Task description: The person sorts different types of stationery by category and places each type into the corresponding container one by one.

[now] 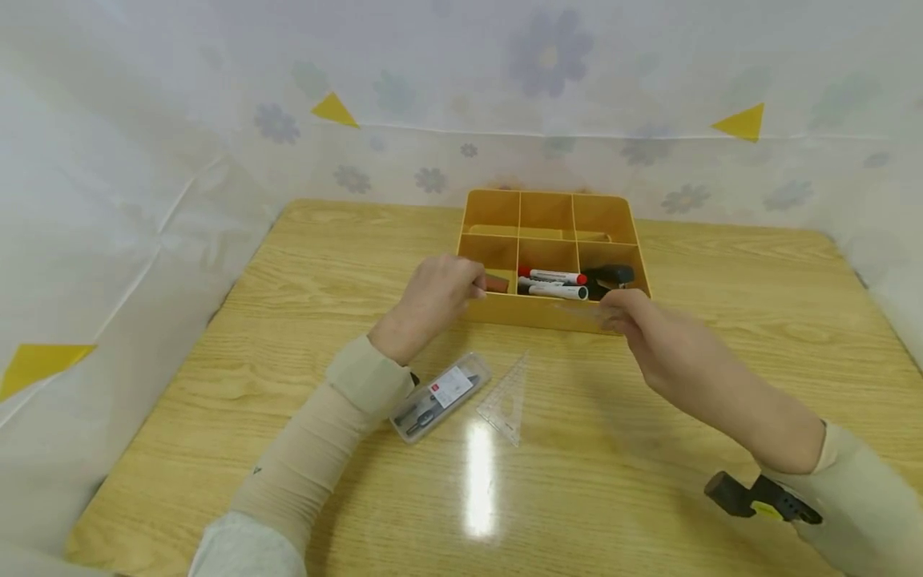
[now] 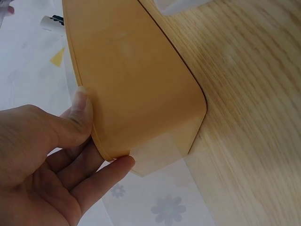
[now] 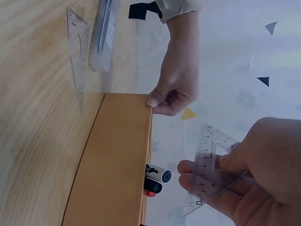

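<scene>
1. Head view: a yellow divided box (image 1: 534,312) stands at the back of the worktop (image 1: 577,497), with two rows of three compartments.
2. The left hand (image 1: 436,292) pinches the box at its near left corner; in the left wrist view its thumb lies along the rim.
3. The right hand (image 1: 667,344) is by the near right corner. In the right wrist view it pinches a clear set square (image 3: 203,162) between thumb and fingers, apart from the box rim.
4. Already inside, as far as can be seen: white-bodied markers (image 1: 554,292) lying in the front middle compartment, a dark object (image 1: 613,274) in the front right one, and a reddish-brown piece (image 1: 496,283) in the front left one, partly hidden by the left hand.
5. What lies at the bottom of the rear compartments cannot be told.
6. Outside the box are a clear compass case (image 1: 440,398) and a second set square (image 1: 506,409), side by side on the worktop near the left forearm.
7. Filling the box looks partway along, I judge: the held set square, its twin and the case are not yet in.
</scene>
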`<state>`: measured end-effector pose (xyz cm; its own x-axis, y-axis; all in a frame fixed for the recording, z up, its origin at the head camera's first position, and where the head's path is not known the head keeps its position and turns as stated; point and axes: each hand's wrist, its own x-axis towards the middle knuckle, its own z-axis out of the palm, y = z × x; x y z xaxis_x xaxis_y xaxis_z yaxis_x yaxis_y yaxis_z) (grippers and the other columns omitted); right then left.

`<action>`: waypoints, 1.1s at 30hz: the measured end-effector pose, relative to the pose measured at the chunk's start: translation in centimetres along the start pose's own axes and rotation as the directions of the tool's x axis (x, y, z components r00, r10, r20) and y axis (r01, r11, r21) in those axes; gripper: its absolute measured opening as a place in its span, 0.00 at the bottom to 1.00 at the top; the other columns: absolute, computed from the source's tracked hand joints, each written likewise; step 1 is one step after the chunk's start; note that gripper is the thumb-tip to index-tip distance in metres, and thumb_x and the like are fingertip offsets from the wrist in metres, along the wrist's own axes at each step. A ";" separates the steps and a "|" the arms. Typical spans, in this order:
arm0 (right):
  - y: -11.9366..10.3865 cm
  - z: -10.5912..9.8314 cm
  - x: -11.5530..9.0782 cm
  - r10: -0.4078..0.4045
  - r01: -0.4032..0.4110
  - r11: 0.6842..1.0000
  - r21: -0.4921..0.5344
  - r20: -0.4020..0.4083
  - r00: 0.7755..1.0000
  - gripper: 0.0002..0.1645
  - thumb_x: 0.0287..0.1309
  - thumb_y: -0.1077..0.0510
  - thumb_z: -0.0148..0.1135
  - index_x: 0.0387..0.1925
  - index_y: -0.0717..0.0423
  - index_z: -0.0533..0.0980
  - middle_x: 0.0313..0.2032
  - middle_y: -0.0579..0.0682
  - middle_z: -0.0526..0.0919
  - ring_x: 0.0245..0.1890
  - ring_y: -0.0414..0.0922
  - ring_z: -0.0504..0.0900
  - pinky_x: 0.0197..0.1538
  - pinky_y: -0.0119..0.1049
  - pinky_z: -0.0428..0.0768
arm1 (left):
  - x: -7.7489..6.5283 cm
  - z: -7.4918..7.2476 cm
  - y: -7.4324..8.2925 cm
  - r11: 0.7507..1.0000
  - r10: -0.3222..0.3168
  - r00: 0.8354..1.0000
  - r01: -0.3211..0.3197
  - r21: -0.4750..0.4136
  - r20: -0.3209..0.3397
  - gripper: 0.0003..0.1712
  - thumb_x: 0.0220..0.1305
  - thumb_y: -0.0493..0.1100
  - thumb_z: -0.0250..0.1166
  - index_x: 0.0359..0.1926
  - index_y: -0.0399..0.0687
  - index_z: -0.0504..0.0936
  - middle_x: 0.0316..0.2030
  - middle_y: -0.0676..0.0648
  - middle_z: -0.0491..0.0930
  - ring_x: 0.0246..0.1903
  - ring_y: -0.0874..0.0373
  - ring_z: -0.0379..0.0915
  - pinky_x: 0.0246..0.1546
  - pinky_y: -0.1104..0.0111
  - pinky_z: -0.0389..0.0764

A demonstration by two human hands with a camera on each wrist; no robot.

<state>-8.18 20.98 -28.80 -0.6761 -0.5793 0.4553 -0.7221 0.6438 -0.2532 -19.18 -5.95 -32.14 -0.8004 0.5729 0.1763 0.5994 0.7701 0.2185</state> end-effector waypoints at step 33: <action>9.4 -0.2 6.0 0.098 -0.094 0.970 -0.226 0.005 0.995 0.09 0.60 0.72 0.44 0.42 0.64 0.63 0.39 0.58 0.81 0.10 0.42 0.58 0.15 0.36 0.62 | -0.1 0.1 -0.2 0.999 0.035 0.998 -0.034 0.023 -0.048 0.06 0.56 0.46 0.65 0.30 0.48 0.82 0.29 0.52 0.82 0.26 0.62 0.73 0.29 0.72 0.76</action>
<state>-19.06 23.64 -28.29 -0.7443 -0.5158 0.4241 -0.6032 0.7919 -0.0954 -19.25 -6.09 -32.29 -0.7775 0.5853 0.2300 0.6257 0.7564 0.1907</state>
